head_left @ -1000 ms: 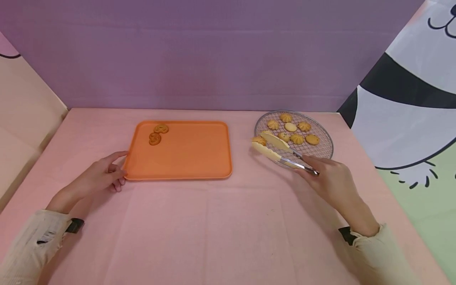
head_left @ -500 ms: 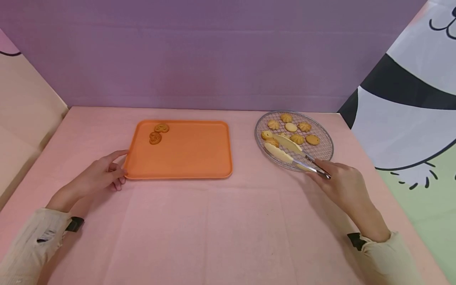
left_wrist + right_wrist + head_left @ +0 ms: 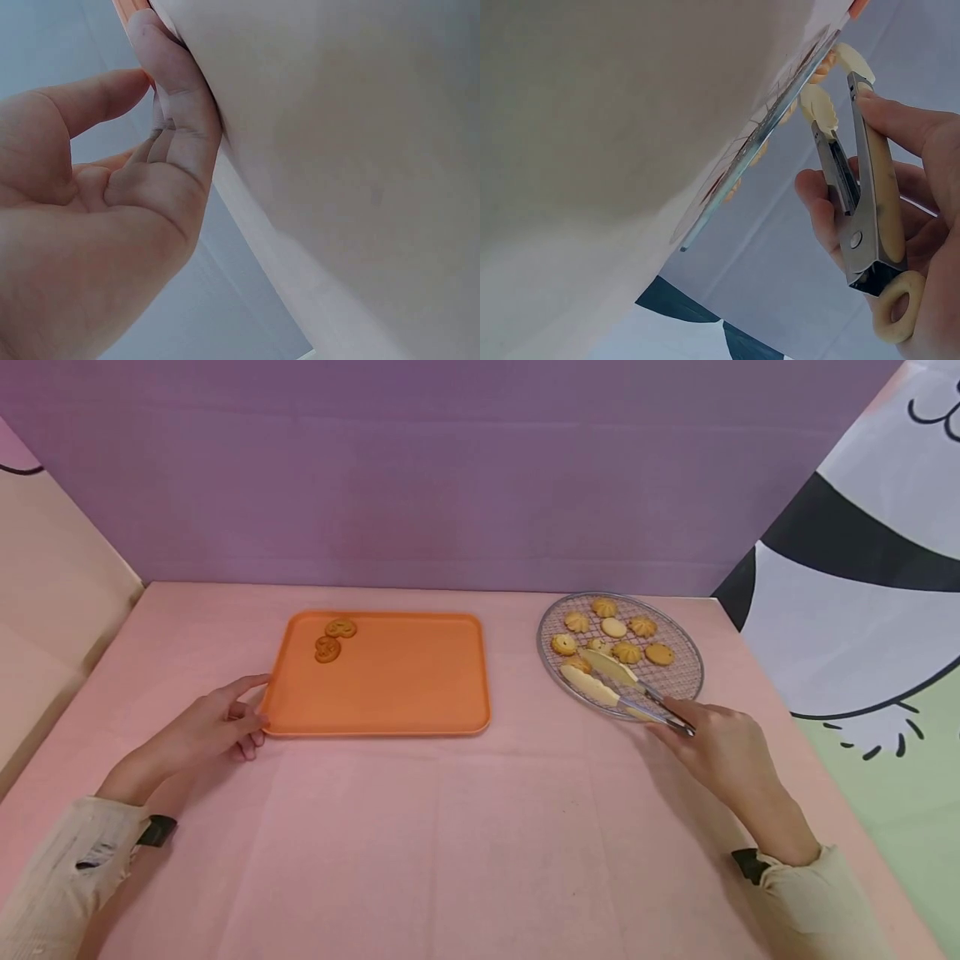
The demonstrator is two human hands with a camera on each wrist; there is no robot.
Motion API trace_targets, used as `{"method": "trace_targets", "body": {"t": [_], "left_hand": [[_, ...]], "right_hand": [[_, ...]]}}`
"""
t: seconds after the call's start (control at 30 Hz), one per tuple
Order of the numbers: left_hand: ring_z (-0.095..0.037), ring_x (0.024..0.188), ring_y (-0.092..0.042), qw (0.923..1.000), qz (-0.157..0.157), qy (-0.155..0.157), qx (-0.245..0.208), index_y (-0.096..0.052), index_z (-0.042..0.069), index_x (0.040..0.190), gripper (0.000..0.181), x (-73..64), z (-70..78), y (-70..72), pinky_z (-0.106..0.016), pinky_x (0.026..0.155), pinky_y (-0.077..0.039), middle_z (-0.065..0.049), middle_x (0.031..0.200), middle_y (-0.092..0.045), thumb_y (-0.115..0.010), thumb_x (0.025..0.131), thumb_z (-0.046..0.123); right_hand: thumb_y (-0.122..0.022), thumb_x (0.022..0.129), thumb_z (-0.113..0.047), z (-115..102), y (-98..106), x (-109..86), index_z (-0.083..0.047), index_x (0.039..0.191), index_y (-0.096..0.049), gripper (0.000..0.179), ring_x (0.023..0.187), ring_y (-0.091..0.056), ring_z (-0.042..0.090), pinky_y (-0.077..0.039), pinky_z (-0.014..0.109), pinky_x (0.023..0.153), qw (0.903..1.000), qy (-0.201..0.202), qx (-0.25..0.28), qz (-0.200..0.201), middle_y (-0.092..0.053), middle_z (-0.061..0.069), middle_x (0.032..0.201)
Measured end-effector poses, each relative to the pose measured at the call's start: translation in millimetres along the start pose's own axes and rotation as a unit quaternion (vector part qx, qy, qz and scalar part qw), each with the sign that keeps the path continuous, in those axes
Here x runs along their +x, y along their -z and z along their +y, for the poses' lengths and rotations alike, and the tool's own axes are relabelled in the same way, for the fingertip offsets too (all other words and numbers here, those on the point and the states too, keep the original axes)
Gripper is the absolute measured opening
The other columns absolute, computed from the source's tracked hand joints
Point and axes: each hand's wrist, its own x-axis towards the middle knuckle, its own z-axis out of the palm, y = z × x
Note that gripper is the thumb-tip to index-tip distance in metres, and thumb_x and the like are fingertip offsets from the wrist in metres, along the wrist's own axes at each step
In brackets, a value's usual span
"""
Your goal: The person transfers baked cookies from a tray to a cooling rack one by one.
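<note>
In the head view, my right hand (image 3: 712,739) grips metal tongs (image 3: 866,180) with pale cream tips. The tips stand over the near left part of a round wire rack (image 3: 693,689), on either side of a ridged cookie (image 3: 577,663) that they partly hide. Several round and ridged cookies (image 3: 642,626) lie around it on the mesh. At left, my left hand (image 3: 206,727) touches the left rim of an orange tray (image 3: 397,685) with index finger and thumb, near the front corner. Two brown pretzel-shaped cookies (image 3: 327,649) sit at the tray's back left.
Both tray and rack rest on a pink cloth-covered table (image 3: 450,827). Behind them rises a purple backdrop (image 3: 450,477). A panda-print panel (image 3: 862,577) borders the right side, and a beige panel (image 3: 52,593) the left.
The tongs have moved right and slightly nearer, and the ridged cookie between their tips has shifted from the rack's left rim further onto the mesh. My left hand and the tray have stayed put.
</note>
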Motion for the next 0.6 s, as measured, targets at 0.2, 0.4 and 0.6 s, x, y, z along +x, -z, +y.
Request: {"method": "trace_targets", "body": {"t": [0.2, 0.4, 0.6], "left_hand": [[-0.017, 0.062, -0.062, 1.0, -0.001, -0.004, 0.001, -0.017, -0.002, 0.156, 0.068, 0.7, 1.7, 0.6, -0.032, 0.058, -0.058, -0.012, 0.079, -0.063, -0.056, 0.1, 0.003], [-0.017, 0.063, -0.062, 1.0, -0.002, 0.0, 0.0, -0.017, -0.002, 0.156, 0.068, 0.2, 1.6, 0.4, -0.031, 0.059, -0.058, -0.012, 0.079, -0.063, -0.056, 0.1, 0.003], [-0.018, 0.064, -0.062, 1.0, 0.0, 0.001, 0.009, -0.018, -0.001, 0.155, 0.067, -1.1, 2.6, 0.8, -0.03, 0.06, -0.058, -0.012, 0.08, -0.063, -0.056, 0.1, 0.003]], "right_hand": [[-0.087, 0.074, -0.019, 0.3, -0.6, -0.8, 0.002, 0.106, -0.075, 0.041, 0.061, -0.067, 0.035, -0.051, 0.053, 0.053, 0.9999, -0.009, -0.003, -0.013, -0.071, 0.022, 0.079], [-0.088, 0.073, -0.019, -0.8, 0.5, -0.6, 0.002, 0.105, -0.075, 0.04, 0.06, -0.066, 0.034, -0.05, 0.051, 0.05, 1.0, -0.004, 0.001, -0.008, -0.071, 0.021, 0.078], [-0.087, 0.074, -0.02, -2.3, 2.1, 3.3, 0.002, 0.104, -0.075, 0.039, 0.06, -0.066, 0.033, -0.05, 0.051, 0.051, 1.0, 0.005, 0.002, -0.003, -0.071, 0.019, 0.077]]}}
